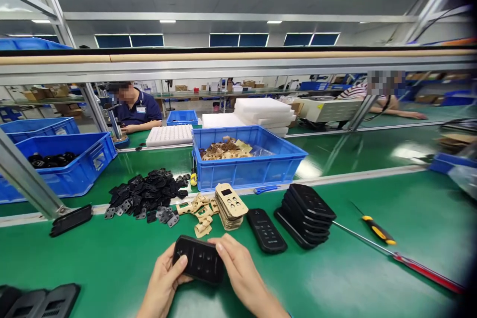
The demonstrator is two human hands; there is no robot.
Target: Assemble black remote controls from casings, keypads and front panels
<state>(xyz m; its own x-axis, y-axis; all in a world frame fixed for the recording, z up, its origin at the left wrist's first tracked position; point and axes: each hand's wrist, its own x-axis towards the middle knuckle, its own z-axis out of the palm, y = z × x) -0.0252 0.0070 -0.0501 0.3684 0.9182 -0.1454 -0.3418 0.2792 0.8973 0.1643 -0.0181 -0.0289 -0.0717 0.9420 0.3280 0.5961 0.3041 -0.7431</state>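
Both hands grip one black case, held low at centre over the green bench: left hand on its left end, right hand on its right. Just beyond lie a tan stack, a remote and a black stack. A heap of black parts lies further left. Two screwdrivers lie well to the right. Behind, a blue bin holds tan pieces; the left bin holds dark rings

Bright, even overhead light from ceiling strip lamps; glare patches on the green desk. Wide-angle bending at edges, dark vignette at right, faces blurred.
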